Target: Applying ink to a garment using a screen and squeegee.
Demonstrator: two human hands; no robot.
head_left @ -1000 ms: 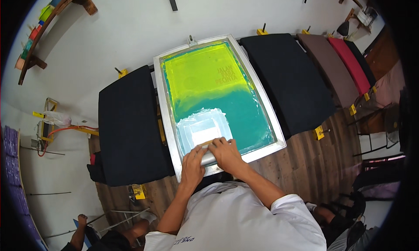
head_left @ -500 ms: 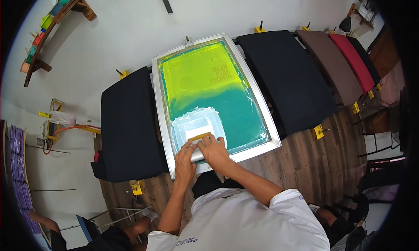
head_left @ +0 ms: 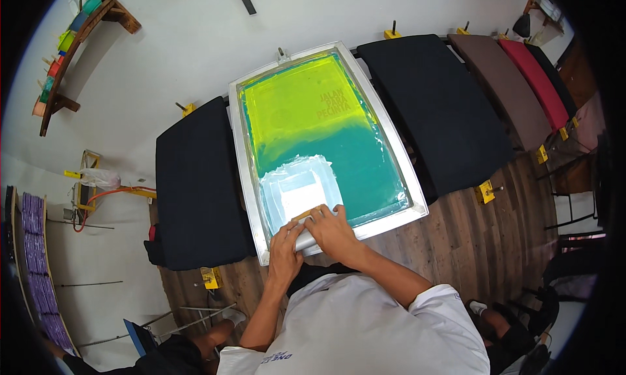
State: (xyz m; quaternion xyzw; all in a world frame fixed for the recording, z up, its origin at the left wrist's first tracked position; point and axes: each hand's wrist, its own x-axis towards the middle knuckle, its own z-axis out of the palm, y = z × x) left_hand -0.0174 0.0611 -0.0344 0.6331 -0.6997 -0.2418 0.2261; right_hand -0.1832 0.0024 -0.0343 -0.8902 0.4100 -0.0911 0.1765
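Fingers curled, the squeegee (head_left: 304,243) was clasped by the left hand (head_left: 285,249) and right hand (head_left: 331,233) at six o'clock of the screen frame (head_left: 391,223), white ink (head_left: 301,187) already spread toward seven, the lettering (head_left: 334,105) near one left bare of white.

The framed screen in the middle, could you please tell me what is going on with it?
A person's left hand and right hand grip a silver bar with a yellowish edge at the near end of the framed screen. Just beyond it lies a whitish patch; past that the screen is teal, then yellow-green at the far end.
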